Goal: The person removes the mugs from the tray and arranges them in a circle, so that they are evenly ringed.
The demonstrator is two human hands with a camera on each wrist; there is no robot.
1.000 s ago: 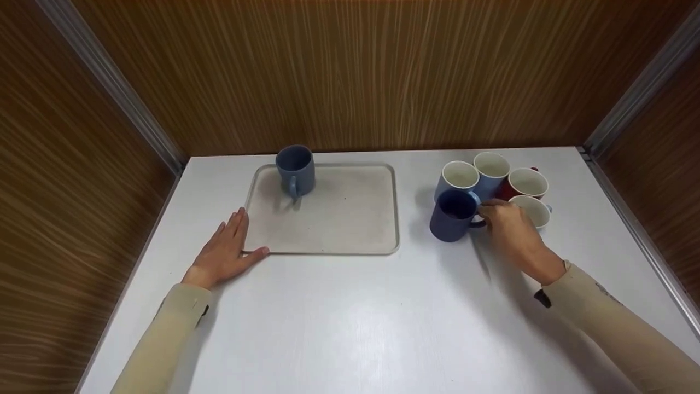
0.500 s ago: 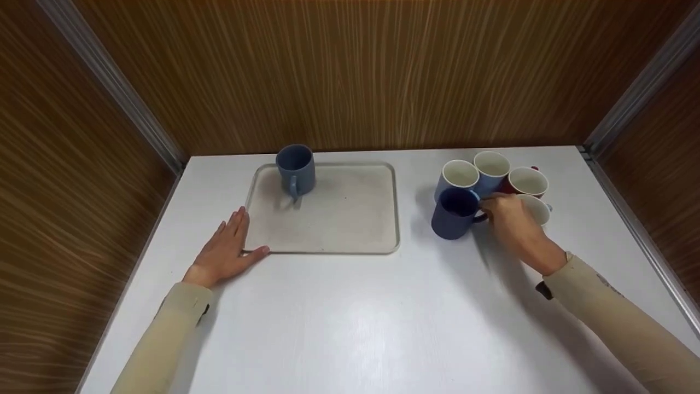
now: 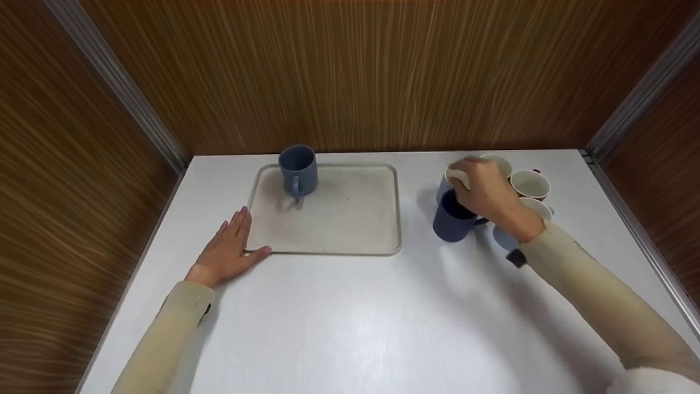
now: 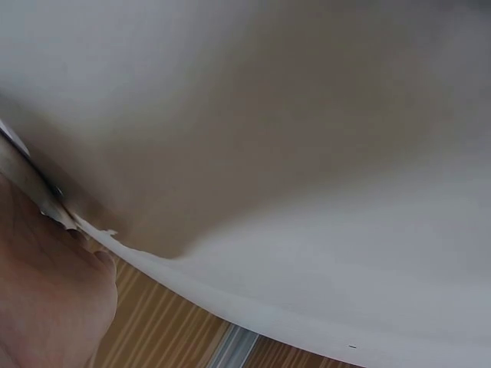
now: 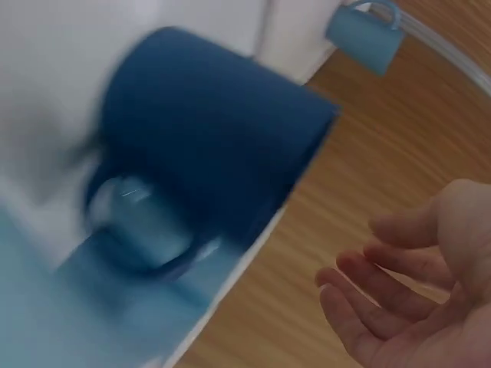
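My left hand [image 3: 223, 254] lies flat with straight fingers against the left edge of a beige tray [image 3: 350, 224]; its thumb touches the near rim. A grey-blue mug [image 3: 306, 178] stands upright at the tray's back left, handle toward me. On the right, my right hand [image 3: 486, 189] hovers above a dark blue mug [image 3: 449, 224], fingers loosely bent and holding nothing. In the right wrist view, those fingers [image 5: 383, 307] are apart from the dark blue mug [image 5: 207, 123]. That mug stands upright on the table, handle to the right.
Around the dark blue mug stand several others: a light blue one [image 3: 442, 191] behind it, another [image 3: 499, 162] at the back, a red one [image 3: 530, 183] and a light blue one [image 3: 504, 238] at right. Wood-grain panels [image 3: 350, 76] bound the white table [image 3: 339, 317].
My right hand has let go of the dark blue mug's handle and risen up and left over it. The mug stays about where it was. My left hand has not moved.
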